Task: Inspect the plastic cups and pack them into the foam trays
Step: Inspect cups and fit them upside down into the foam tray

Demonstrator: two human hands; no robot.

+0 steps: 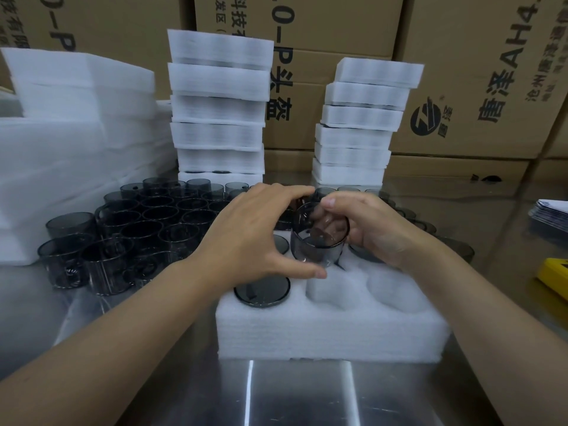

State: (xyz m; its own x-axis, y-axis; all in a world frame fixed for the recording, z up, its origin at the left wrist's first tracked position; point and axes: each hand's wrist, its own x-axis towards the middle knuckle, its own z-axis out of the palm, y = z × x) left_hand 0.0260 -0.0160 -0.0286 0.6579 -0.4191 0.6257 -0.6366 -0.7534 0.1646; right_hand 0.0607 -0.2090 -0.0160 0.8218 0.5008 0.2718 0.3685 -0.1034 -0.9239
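1. One smoky-grey plastic cup (319, 235) is held over the foam tray (332, 330), its lower end entering or just above a middle pocket of the tray's far row; whether it has bottomed out cannot be told.
2. Its grip: the right hand (378, 229) is partly closed on the cup, fingers tucked inside the wall and thumb over the rim. The left hand (255, 238) is spread wide, thumb near the cup's base and forefinger arching over its top, steadying rather than clamping.
3. On the tray, a seated cup (262, 291) fills the near-left pocket; another dark disc shows behind the left hand, and a further one past the held cup, under the right hand. Two near pockets (330, 287) right of the seated cup lie empty.
4. Risk, as I judge it: if the cup goes in tilted, its edge may catch the soft foam lip and jam or tear it. Fingers inside the wall could smudge a surface just inspected, or drag the cup back up as they withdraw.
5. Left of the tray, loose cups (147, 222) stand packed close together; a swinging left elbow could topple them.
6. Behind the tray rise two stacks of filled foam trays (218, 109), near enough that a long reach might nudge them.
7. Open room lies on the bare steel table (295, 395) on the near side of the tray. To the tray's right, a yellow object (553, 278) sits at the frame's edge.
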